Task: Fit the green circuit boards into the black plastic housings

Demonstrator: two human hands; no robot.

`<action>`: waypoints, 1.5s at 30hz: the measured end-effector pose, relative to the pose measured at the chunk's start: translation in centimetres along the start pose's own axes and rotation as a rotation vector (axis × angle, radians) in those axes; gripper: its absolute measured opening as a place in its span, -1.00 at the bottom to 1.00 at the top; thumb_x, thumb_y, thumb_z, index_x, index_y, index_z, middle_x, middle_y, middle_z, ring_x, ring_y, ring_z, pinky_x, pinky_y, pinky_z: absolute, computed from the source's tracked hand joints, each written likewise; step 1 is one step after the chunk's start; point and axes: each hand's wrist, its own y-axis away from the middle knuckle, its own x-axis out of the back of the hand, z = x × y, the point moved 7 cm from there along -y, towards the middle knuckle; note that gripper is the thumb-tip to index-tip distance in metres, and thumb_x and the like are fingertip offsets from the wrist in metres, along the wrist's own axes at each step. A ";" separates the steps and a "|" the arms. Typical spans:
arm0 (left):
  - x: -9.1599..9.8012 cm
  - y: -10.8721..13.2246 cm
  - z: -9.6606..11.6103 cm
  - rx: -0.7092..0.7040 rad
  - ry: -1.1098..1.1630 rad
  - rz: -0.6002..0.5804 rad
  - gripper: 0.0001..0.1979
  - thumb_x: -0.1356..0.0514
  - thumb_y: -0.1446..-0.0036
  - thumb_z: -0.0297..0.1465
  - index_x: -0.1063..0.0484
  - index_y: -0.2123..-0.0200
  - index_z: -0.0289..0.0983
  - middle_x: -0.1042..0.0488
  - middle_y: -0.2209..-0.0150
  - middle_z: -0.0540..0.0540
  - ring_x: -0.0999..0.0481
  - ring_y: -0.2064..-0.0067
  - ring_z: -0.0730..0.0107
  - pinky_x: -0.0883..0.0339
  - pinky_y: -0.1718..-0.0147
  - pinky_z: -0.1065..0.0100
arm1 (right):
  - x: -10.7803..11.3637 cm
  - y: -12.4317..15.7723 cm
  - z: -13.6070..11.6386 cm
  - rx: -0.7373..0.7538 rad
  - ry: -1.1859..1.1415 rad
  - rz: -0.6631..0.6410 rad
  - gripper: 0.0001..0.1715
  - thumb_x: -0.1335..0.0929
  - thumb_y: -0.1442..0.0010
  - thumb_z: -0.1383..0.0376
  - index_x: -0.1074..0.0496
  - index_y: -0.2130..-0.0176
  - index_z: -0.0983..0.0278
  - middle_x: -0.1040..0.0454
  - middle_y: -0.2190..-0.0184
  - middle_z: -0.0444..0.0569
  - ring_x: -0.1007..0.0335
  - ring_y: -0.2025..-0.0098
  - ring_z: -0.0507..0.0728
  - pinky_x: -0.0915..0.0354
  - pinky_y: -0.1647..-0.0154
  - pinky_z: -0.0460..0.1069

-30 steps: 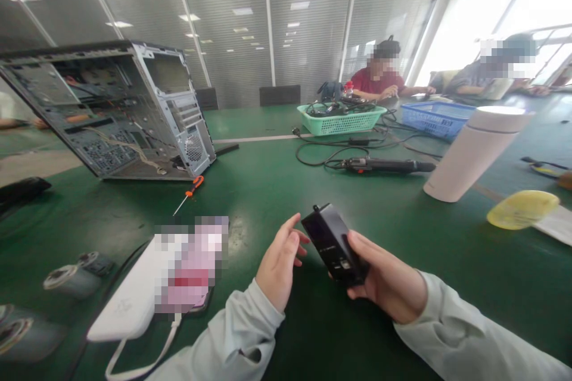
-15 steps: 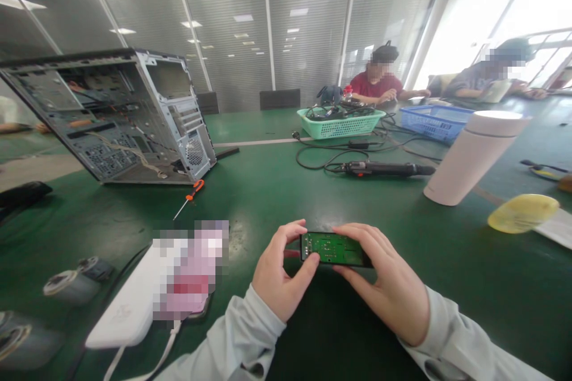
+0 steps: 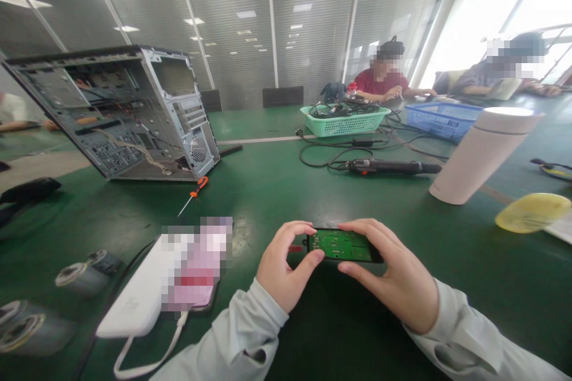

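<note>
Green circuit board point(image 3: 343, 244) in its black casing point(image 3: 376, 254) is best steadied lightly by the rims over the table point(image 3: 268, 196), my left hand point(image 3: 282, 271) pinching one end, my right hand point(image 3: 401, 271) wrapped around the other.

Looks like an electronics workshop in an office-style room. Has a long green table point(image 3: 259, 196) bearing an opened desktop computer case point(image 3: 196, 149) with loose wires exposed, an orange-handled screwdriver point(image 3: 193, 193), a slim dark electric screwdriver point(image 3: 393, 167), and a mint-green basket point(image 3: 344, 125) heaped with cables, near a blue basket point(image 3: 440, 122). Includes a bare green circuit board point(image 3: 342, 244) in a black casing, held over the table. Seats a person in red point(image 3: 378, 88) and, farther right, another person point(image 3: 473, 80). Suggests an office through dark chair backs point(image 3: 283, 96), blinds with reflected ceiling lights point(image 3: 302, 8), and bright windows point(image 3: 521, 3).
</note>
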 end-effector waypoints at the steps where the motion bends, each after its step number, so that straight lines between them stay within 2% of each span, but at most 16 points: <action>1: 0.0 0.0 0.1 -0.009 -0.001 -0.004 -0.80 -0.18 -0.06 -0.43 -0.35 0.19 -0.19 -0.40 0.04 -0.12 -0.40 0.00 0.26 -0.38 0.20 0.31 | 0.0 0.0 0.1 0.002 0.000 -0.002 -0.60 -0.28 -0.25 0.04 -0.20 -0.02 0.15 -0.28 0.10 -0.07 -0.21 0.06 0.12 -0.24 0.08 0.02; 8: 0.1 0.3 1.2 -0.117 -0.026 0.008 -0.82 -0.15 -0.10 -0.43 -0.31 0.18 -0.21 -0.43 0.08 -0.13 -0.41 0.02 0.27 -0.35 0.11 0.26 | -0.3 0.2 0.2 -0.022 0.018 -0.027 -0.60 -0.26 -0.26 0.00 -0.21 0.01 0.15 -0.29 0.13 -0.09 -0.22 0.09 0.10 -0.24 0.11 0.01; 13: 0.4 0.6 2.2 -0.195 -0.125 0.038 -0.81 -0.11 -0.13 -0.42 -0.29 0.15 -0.24 -0.44 0.15 -0.14 -0.43 0.08 0.26 -0.32 0.10 0.23 | -0.2 0.1 -0.2 -0.003 0.042 -0.023 -0.60 -0.27 -0.26 0.03 -0.22 0.01 0.19 -0.30 0.14 -0.05 -0.23 0.10 0.12 -0.25 0.10 0.03; 18: -0.1 0.7 3.5 -0.304 -0.365 -0.015 -0.51 -0.23 0.00 -0.35 -0.29 -0.04 -0.27 -0.41 0.15 -0.18 -0.40 0.11 0.17 -0.31 0.10 0.17 | 0.1 0.1 -1.0 0.053 0.111 -0.033 -0.68 -0.28 -0.27 0.13 -0.25 0.02 0.20 -0.29 0.12 0.00 -0.22 0.08 0.15 -0.28 0.10 0.05; 20: -0.3 0.6 3.6 -0.336 -0.446 -0.037 -0.55 -0.25 0.01 -0.30 -0.37 0.01 -0.28 -0.40 0.19 -0.18 -0.39 0.14 0.15 -0.31 0.13 0.17 | 0.3 0.1 -1.2 0.080 0.140 -0.035 -0.68 -0.27 -0.27 0.16 -0.24 0.01 0.19 -0.29 0.11 0.00 -0.22 0.06 0.15 -0.29 0.09 0.04; 23: -0.5 0.5 3.5 -0.348 -0.505 -0.052 -0.62 -0.21 -0.05 -0.22 -0.43 0.09 -0.29 -0.40 0.25 -0.19 -0.39 0.19 0.17 -0.32 0.20 0.20 | 0.3 0.0 -1.2 0.103 0.152 -0.047 -0.62 -0.27 -0.27 0.16 -0.19 -0.05 0.18 -0.28 0.08 0.00 -0.21 0.03 0.15 -0.30 0.07 0.04; 27: -0.1 0.7 3.5 -0.327 -0.480 -0.022 -0.63 -0.17 -0.10 -0.22 -0.41 0.07 -0.30 -0.37 0.27 -0.18 -0.39 0.22 0.20 -0.32 0.25 0.23 | 0.5 -0.1 0.0 0.057 0.110 -0.014 -0.44 -0.26 -0.27 0.04 -0.08 -0.15 0.19 -0.30 0.10 0.03 -0.25 0.06 0.17 -0.31 0.08 0.07; 31: 1.0 0.5 2.9 -0.203 -0.237 0.088 -0.65 -0.16 -0.10 -0.25 -0.39 0.07 -0.28 -0.37 0.25 -0.15 -0.40 0.19 0.24 -0.30 0.19 0.26 | 0.3 0.0 1.9 -0.050 0.048 0.003 -0.32 -0.32 -0.19 -0.01 -0.08 -0.17 0.20 -0.29 0.06 0.04 -0.29 0.06 0.17 -0.34 0.10 0.07; 33: 1.6 0.1 1.4 -0.041 0.017 0.167 -0.66 -0.14 -0.12 -0.20 -0.41 0.10 -0.26 -0.41 0.24 -0.13 -0.41 0.19 0.27 -0.31 0.20 0.29 | 0.0 0.0 2.7 -0.125 -0.007 -0.045 -0.32 -0.35 -0.15 0.05 -0.09 -0.15 0.21 -0.29 0.07 0.03 -0.31 0.08 0.15 -0.38 0.16 0.02; 35: 1.6 -0.2 -0.9 0.182 0.316 0.240 -0.63 -0.12 -0.11 -0.11 -0.43 0.16 -0.26 -0.46 0.26 -0.11 -0.44 0.22 0.29 -0.34 0.25 0.32 | -0.4 0.1 3.0 -0.177 -0.056 -0.114 -0.32 -0.38 -0.12 0.11 -0.11 -0.15 0.20 -0.28 0.09 0.01 -0.30 0.09 0.13 -0.40 0.20 -0.02; 37: 0.7 -0.3 -2.5 0.356 0.563 0.242 -0.58 -0.17 -0.03 -0.05 -0.44 0.24 -0.29 -0.48 0.29 -0.11 -0.45 0.28 0.30 -0.36 0.34 0.33 | -0.7 0.1 2.8 -0.187 -0.079 -0.168 -0.35 -0.39 -0.11 0.16 -0.13 -0.13 0.19 -0.26 0.07 -0.01 -0.28 0.06 0.11 -0.39 0.17 -0.03; 40: -0.5 -0.4 -3.4 0.468 0.778 0.200 -0.61 -0.22 0.02 -0.10 -0.45 0.34 -0.34 -0.50 0.37 -0.11 -0.45 0.40 0.35 -0.35 0.46 0.35 | -0.9 0.1 2.3 -0.165 -0.095 -0.190 -0.46 -0.35 -0.14 0.19 -0.19 -0.09 0.20 -0.25 0.07 -0.01 -0.27 0.07 0.09 -0.38 0.15 -0.02; 43: -1.3 -0.1 -3.6 0.557 0.895 0.141 -0.69 -0.18 -0.04 -0.20 -0.46 0.38 -0.38 -0.47 0.51 -0.09 -0.42 0.50 0.39 -0.31 0.51 0.37 | -0.5 -0.1 2.4 -0.181 -0.073 -0.134 -0.58 -0.30 -0.17 0.12 -0.30 0.02 0.24 -0.29 0.14 0.02 -0.30 0.16 0.11 -0.37 0.19 0.02; 45: -1.5 0.0 -3.6 0.596 0.951 0.107 -0.68 -0.11 -0.08 -0.23 -0.48 0.34 -0.40 -0.44 0.57 -0.08 -0.41 0.53 0.39 -0.30 0.51 0.37 | 0.1 -0.2 2.9 -0.247 -0.042 -0.077 -0.56 -0.28 -0.15 0.03 -0.36 0.10 0.27 -0.34 0.20 0.02 -0.32 0.21 0.13 -0.34 0.19 0.06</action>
